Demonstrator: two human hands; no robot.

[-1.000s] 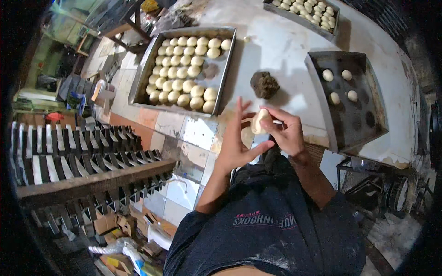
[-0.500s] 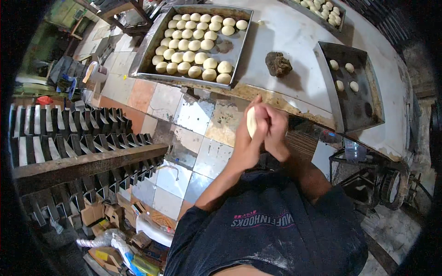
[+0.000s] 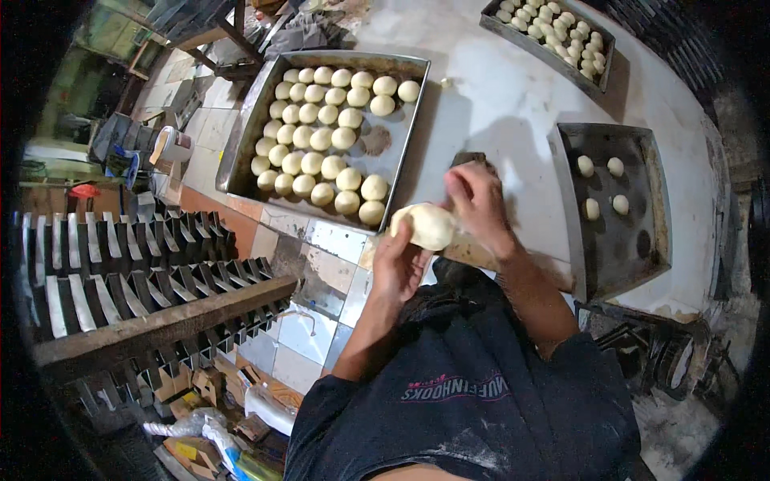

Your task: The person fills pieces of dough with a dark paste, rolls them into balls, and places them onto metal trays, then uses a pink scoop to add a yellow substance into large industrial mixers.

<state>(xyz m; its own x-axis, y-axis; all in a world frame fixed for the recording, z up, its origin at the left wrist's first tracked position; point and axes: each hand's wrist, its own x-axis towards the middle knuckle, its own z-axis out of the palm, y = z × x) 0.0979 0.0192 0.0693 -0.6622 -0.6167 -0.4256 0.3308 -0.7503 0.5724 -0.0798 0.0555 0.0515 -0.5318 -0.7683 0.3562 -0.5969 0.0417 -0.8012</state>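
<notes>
My left hand (image 3: 399, 264) holds a pale, flattened piece of dough (image 3: 429, 226) with a rounded, uneven outline. My right hand (image 3: 477, 200), just right of and above the dough, has its fingers curled over the near side of a dark brown lump (image 3: 472, 158) on the worktop, which it partly hides; what is in the fingertips I cannot make out. To the left, a large metal tray (image 3: 228, 171) holds several rows of pale dough balls. To the right, another metal tray (image 3: 609, 264) holds several dough balls, spaced apart.
A third tray (image 3: 545, 48) of dough balls sits at the back of the pale worktop (image 3: 425, 40). At lower left are racks of metal moulds on a wooden beam (image 3: 160, 321), cardboard and plastic clutter (image 3: 192, 457). A white bucket (image 3: 172, 147) stands on the tiled floor.
My hands have come apart from being pressed together: the dough in my left hand is now flatter and wider, and my right hand has moved forward to the brown lump.
</notes>
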